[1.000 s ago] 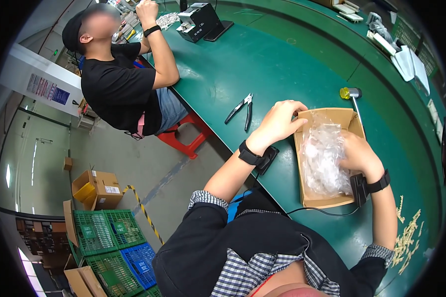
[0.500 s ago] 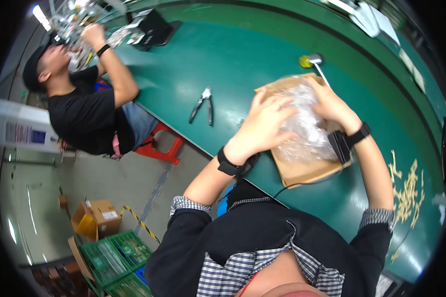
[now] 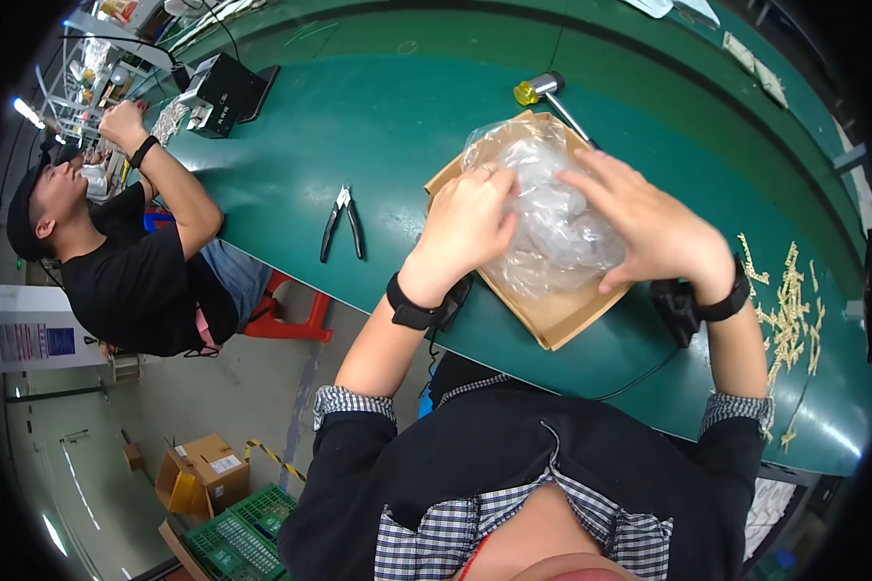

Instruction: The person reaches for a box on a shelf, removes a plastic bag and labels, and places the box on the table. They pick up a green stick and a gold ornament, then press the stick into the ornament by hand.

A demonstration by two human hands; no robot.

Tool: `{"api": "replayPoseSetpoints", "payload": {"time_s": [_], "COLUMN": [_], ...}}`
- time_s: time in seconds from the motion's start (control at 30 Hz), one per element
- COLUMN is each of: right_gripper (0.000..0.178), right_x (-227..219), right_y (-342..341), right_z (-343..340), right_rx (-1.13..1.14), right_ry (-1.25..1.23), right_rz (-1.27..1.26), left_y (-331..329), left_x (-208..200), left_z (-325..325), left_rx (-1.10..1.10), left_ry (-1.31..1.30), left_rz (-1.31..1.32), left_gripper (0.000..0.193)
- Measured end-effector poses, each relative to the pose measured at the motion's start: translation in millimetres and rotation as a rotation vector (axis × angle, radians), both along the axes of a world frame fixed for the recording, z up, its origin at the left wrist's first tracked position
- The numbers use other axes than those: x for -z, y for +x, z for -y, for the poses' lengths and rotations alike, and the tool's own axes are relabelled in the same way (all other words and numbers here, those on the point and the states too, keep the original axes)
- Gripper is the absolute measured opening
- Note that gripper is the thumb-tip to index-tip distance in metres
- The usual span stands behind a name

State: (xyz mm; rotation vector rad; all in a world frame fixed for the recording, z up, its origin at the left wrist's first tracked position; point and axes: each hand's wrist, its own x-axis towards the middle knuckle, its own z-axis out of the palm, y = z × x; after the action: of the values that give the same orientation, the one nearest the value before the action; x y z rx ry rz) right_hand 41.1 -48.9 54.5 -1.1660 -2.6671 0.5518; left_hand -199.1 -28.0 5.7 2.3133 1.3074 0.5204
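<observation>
A clear plastic bag (image 3: 552, 208) lies in a shallow cardboard box (image 3: 550, 327) on a green workbench (image 3: 407, 116), directly between a worker's two hands. The left hand (image 3: 463, 225) bends its fingers over the bag's left side; whether it grips the plastic cannot be told. The right hand (image 3: 657, 225), fingers spread and grasping nothing, is at the bag's right side. Pliers (image 3: 329, 235) lie left of the box, a yellow-tipped mallet (image 3: 550, 85) beyond it.

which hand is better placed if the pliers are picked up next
Probably the left hand: the pliers lie on its side of the cardboard box, nearer to it. The right hand is farther off, across the clear plastic bag.
</observation>
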Motion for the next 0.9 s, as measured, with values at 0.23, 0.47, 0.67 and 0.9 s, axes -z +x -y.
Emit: {"api": "replayPoseSetpoints", "payload": {"time_s": [0.23,0.47,0.67,0.9], "right_gripper": [0.065,0.048,0.063,0.068], "right_x": [19,6,3,12], "right_y": [-3,10,17,2], "right_z": [-14,-19,-7,0], "right_rx": [0.239,0.279,0.339,0.387], "right_ry": [-0.154,-0.171,-0.204,-0.551], "right_rz": [-0.014,-0.712,-0.917,-1.067], "left_y": [28,-3,-31,-20], "left_x": [-22,-16,1,-9], "left_z": [22,-17,-34,-25], "left_rx": [0.146,-0.063,-0.175,-0.124], "left_ry": [0.273,0.046,-0.248,-0.537], "left_rz": [0.006,0.431,1.029,1.368], "left_gripper": [0.049,0.04,0.031,0.031]}}
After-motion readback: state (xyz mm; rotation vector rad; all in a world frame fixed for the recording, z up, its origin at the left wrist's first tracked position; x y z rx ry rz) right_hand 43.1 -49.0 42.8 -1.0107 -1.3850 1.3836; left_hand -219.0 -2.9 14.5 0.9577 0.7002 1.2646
